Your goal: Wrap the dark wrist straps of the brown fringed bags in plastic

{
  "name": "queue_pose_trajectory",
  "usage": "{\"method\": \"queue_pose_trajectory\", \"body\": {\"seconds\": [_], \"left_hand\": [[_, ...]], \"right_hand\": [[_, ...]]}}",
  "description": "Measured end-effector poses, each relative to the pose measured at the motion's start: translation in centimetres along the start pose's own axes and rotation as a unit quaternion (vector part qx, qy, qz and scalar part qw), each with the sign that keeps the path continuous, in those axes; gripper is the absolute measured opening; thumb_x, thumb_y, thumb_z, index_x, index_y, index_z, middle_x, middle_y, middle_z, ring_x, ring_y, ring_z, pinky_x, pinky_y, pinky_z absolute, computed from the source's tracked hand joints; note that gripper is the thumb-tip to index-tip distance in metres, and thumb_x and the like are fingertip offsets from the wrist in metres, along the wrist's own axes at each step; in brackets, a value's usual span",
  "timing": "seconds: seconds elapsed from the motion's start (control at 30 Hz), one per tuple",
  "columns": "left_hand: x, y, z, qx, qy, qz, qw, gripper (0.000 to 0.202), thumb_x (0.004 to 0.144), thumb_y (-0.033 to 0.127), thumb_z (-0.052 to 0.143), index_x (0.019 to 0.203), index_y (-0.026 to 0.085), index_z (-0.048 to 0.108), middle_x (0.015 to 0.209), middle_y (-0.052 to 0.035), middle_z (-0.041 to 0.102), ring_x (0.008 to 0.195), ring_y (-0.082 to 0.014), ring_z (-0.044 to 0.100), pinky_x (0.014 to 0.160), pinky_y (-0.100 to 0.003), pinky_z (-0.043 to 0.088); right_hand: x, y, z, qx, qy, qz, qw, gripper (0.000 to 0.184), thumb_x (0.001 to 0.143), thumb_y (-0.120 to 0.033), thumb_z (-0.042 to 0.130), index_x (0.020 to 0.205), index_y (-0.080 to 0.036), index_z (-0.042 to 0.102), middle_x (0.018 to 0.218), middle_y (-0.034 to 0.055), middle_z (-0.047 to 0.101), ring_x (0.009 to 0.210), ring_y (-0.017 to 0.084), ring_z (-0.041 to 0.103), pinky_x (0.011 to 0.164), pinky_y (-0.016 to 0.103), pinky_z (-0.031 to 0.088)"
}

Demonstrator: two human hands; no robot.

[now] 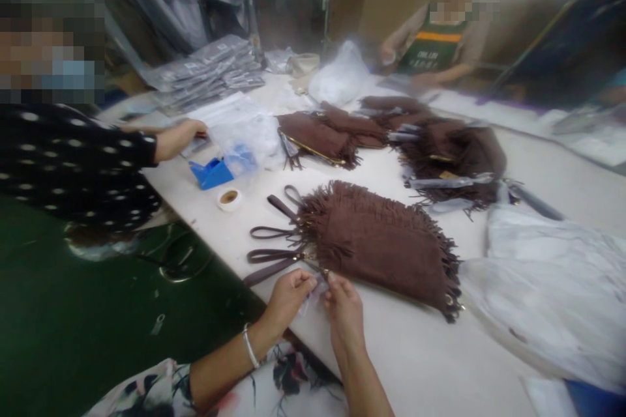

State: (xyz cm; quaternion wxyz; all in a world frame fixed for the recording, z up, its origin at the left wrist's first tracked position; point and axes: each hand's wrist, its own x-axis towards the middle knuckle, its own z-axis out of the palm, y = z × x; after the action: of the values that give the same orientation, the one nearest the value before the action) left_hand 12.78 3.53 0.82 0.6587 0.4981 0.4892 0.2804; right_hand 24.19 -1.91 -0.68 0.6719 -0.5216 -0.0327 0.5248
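Note:
A stack of brown fringed suede bags (376,241) lies on the white table (415,352), their wrist straps (271,254) trailing toward the table's left edge. My left hand (288,296) and my right hand (345,309) meet at the near corner of the stack. Both pinch a small pale, see-through piece (315,290) by the zip end; what it is I cannot make out. A silver bangle sits on my left wrist.
More brown fringed bags (450,150) lie further back. Clear plastic bags (552,287) pile up at the right. A blue tape holder (211,172), a tape roll (229,199) and a co-worker's hand (183,133) are at the left. Another person stands at the far end.

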Motion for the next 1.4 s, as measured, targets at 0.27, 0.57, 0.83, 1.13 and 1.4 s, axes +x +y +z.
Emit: {"method": "queue_pose_trajectory", "body": {"seconds": [0.27, 0.57, 0.83, 1.13, 1.4], "left_hand": [[0.4, 0.5, 0.2, 0.030, -0.001, 0.016, 0.999, 0.026, 0.077, 0.040, 0.067, 0.080, 0.014, 0.065, 0.073, -0.0039, 0.065, 0.068, -0.0170, 0.056, 0.066, -0.027, 0.041], [0.9, 0.3, 0.6, 0.039, -0.009, 0.031, 0.999, 0.025, 0.080, 0.040, 0.063, 0.081, 0.014, 0.066, 0.075, -0.0050, 0.066, 0.071, -0.0190, 0.058, 0.068, -0.028, 0.042], [1.1, 0.5, 0.8, 0.050, -0.026, 0.057, 0.997, 0.023, 0.082, 0.038, 0.060, 0.081, 0.016, 0.067, 0.076, -0.0041, 0.064, 0.075, -0.0190, 0.057, 0.071, -0.027, 0.042], [1.0, 1.1, 1.7, -0.004, 0.001, 0.051, 0.999, 0.026, 0.079, 0.041, 0.064, 0.072, 0.016, 0.063, 0.064, 0.0010, 0.053, 0.062, -0.0141, 0.047, 0.059, -0.024, 0.035], [-0.2, 0.6, 2.8, -0.201, -0.003, -0.063, 0.978, 0.030, 0.072, 0.040, 0.075, 0.083, 0.013, 0.065, 0.075, -0.0042, 0.062, 0.069, -0.0157, 0.057, 0.063, -0.024, 0.042]], "right_hand": [[-0.1, 0.6, -0.6, -0.057, -0.013, -0.036, 0.998, 0.038, 0.077, -0.050, 0.069, 0.097, -0.018, 0.068, 0.060, -0.0044, 0.054, 0.049, 0.007, 0.043, 0.044, 0.017, 0.032], [-0.5, -1.0, -2.9, -0.227, -0.121, -0.098, 0.961, 0.044, 0.082, -0.046, 0.063, 0.117, -0.020, 0.064, 0.087, 0.0031, 0.069, 0.060, 0.014, 0.055, 0.052, 0.023, 0.043], [-0.8, -1.0, -2.2, -0.376, -0.041, -0.274, 0.884, 0.028, 0.091, -0.035, 0.051, 0.107, -0.020, 0.067, 0.105, 0.0066, 0.070, 0.095, 0.020, 0.064, 0.084, 0.030, 0.048], [-0.8, -1.5, -1.1, -0.548, 0.046, -0.433, 0.714, 0.028, 0.100, -0.033, 0.040, 0.105, -0.018, 0.063, 0.095, 0.0055, 0.070, 0.081, 0.016, 0.067, 0.072, 0.024, 0.046], [-1.1, -1.8, -0.4, -0.556, 0.055, -0.401, 0.726, 0.031, 0.099, -0.037, 0.038, 0.102, -0.019, 0.063, 0.098, 0.0073, 0.071, 0.082, 0.018, 0.068, 0.073, 0.025, 0.047]]}}
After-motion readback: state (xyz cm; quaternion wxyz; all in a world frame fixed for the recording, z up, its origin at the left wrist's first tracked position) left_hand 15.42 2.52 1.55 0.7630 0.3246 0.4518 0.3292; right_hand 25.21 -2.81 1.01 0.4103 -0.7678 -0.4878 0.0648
